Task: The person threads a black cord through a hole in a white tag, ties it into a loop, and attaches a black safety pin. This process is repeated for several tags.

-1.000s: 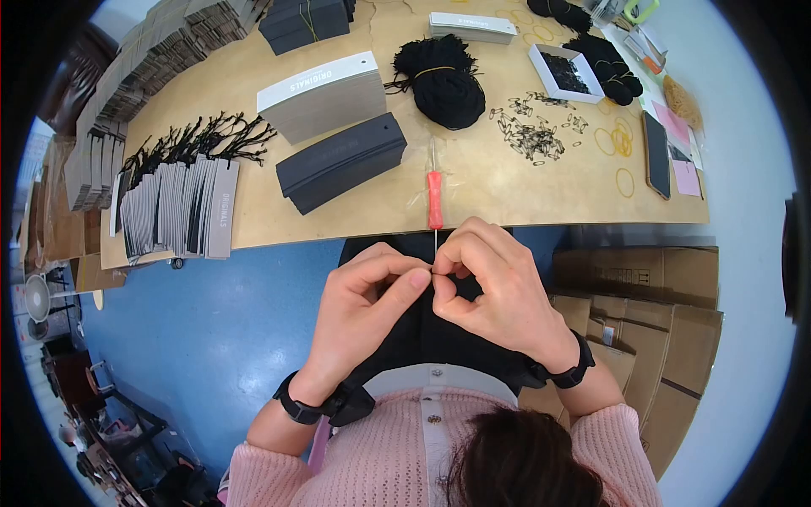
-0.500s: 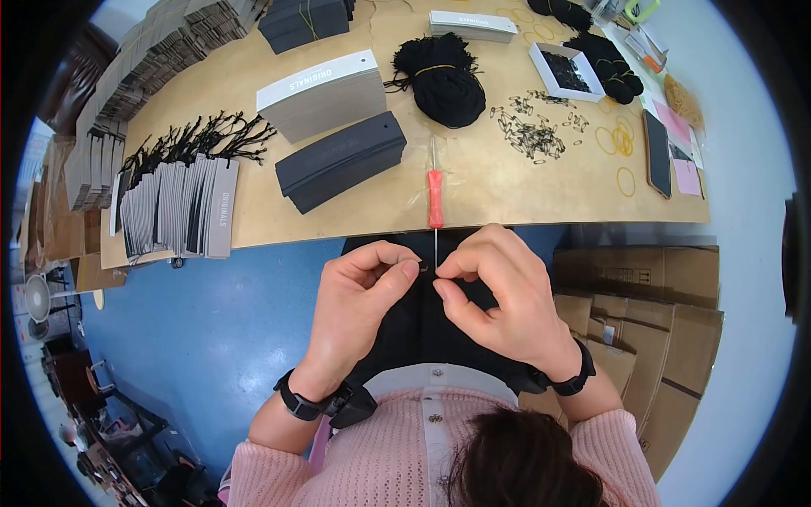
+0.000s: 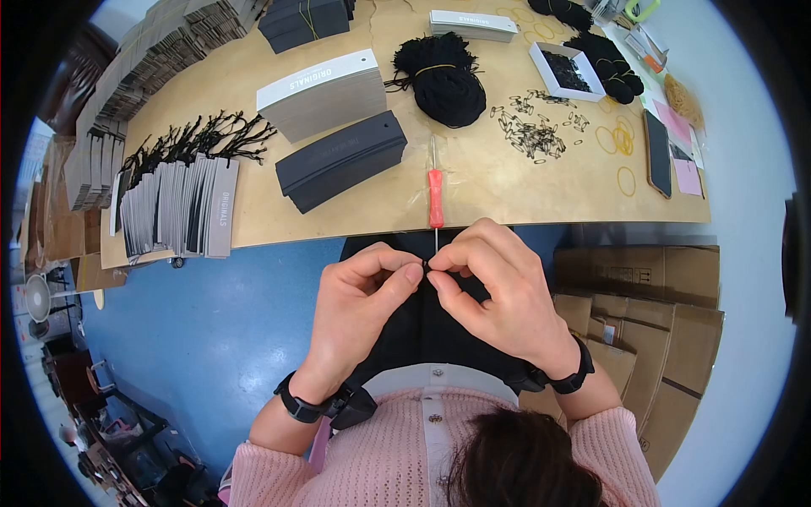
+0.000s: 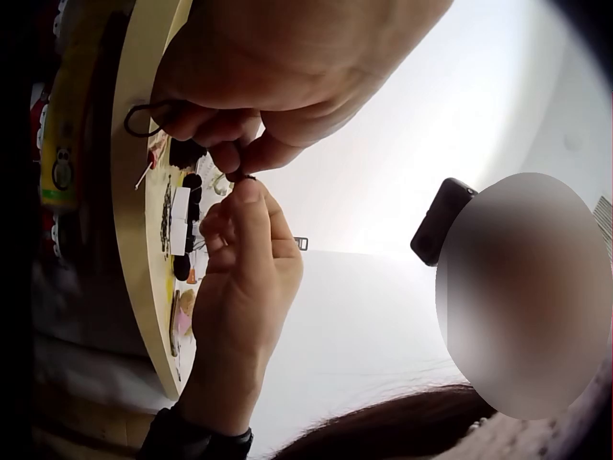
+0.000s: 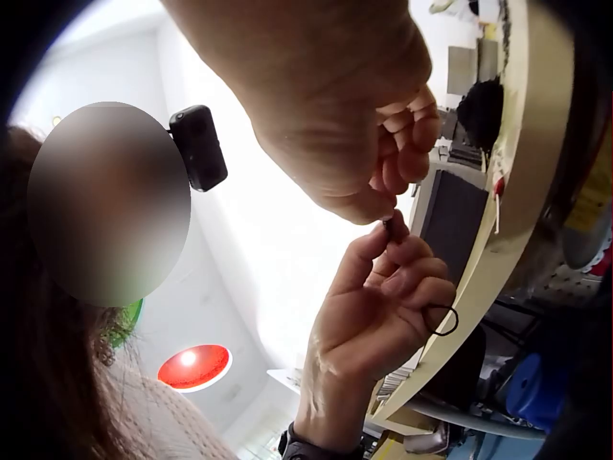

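Note:
My hands meet fingertip to fingertip over the lap, just off the table edge. A thin black cord (image 4: 126, 121) is pinched between thumb and index finger of my left hand (image 3: 355, 296), and a loop of it sticks out behind the fingers. The right hand (image 3: 500, 291) brings thumb and index finger together on a small dark end of the cord (image 5: 388, 227) at the left fingertips. A red-handled tool (image 3: 435, 198) lies just ahead, its thin metal shaft reaching past the table edge beside the fingers.
Grey tags (image 3: 182, 211) with black cords stand at left; stacked white tags (image 3: 329, 97) and dark tags (image 3: 342, 165) are nearer the middle. Behind lies a black cord bundle (image 3: 448, 93). Small metal pins (image 3: 536, 135), a white box (image 3: 549, 89) and a phone (image 3: 657, 156) are right.
The hands were together a second ago, then the right drew slightly right with its fingertips parted. Now it is back against the left fingertips, thumb and index finger closer together.

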Demonstrator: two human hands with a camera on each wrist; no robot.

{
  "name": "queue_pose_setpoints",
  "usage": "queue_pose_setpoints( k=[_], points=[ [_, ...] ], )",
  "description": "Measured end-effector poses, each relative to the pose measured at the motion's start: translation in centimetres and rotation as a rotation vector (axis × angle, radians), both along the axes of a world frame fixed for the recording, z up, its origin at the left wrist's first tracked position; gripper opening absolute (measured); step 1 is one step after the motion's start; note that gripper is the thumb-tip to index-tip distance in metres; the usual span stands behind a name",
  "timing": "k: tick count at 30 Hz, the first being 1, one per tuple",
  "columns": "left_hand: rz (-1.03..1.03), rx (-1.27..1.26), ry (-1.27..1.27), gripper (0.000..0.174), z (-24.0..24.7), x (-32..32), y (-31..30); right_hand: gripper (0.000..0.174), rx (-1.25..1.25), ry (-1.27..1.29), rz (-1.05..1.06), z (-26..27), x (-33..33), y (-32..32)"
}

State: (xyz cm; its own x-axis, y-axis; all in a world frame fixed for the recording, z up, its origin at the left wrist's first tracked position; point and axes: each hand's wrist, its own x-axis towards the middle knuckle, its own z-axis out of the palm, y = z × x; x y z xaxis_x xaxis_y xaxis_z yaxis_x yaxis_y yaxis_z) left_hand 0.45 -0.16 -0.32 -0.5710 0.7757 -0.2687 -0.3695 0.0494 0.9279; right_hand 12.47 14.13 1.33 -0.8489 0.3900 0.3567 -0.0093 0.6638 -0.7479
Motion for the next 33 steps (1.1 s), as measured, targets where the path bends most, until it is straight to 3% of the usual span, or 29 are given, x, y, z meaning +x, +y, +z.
queue_pose_setpoints(
  k=[6,9,11,14,28,33],
  points=[
    [-0.015,-0.024,0.076,0.008,-0.41,0.0,-0.25,0.021,0.184,-0.011,0.038,0.46,-0.26,0.36],
    [-0.021,-0.008,-0.048,0.009,-0.02,0.13,-0.17,0.021,0.138,-0.003,0.046,0.24,-0.32,0.25],
    [-0.022,0.007,-0.067,0.009,0.01,0.13,-0.23,0.019,-0.088,-0.045,0.036,0.09,-0.18,0.04],
    [-0.03,0.025,-0.093,0.01,-0.04,0.07,-0.33,0.018,-0.171,-0.052,0.049,0.2,-0.19,0.05],
    [-0.007,0.005,-0.042,0.009,-0.1,0.18,-0.46,0.017,-0.061,-0.079,0.053,0.24,-0.03,0.29],
    [-0.055,0.04,-0.196,0.016,-0.34,-0.12,-0.77,0.016,-0.124,-0.033,0.028,0.32,0.01,0.37]
  ],
)
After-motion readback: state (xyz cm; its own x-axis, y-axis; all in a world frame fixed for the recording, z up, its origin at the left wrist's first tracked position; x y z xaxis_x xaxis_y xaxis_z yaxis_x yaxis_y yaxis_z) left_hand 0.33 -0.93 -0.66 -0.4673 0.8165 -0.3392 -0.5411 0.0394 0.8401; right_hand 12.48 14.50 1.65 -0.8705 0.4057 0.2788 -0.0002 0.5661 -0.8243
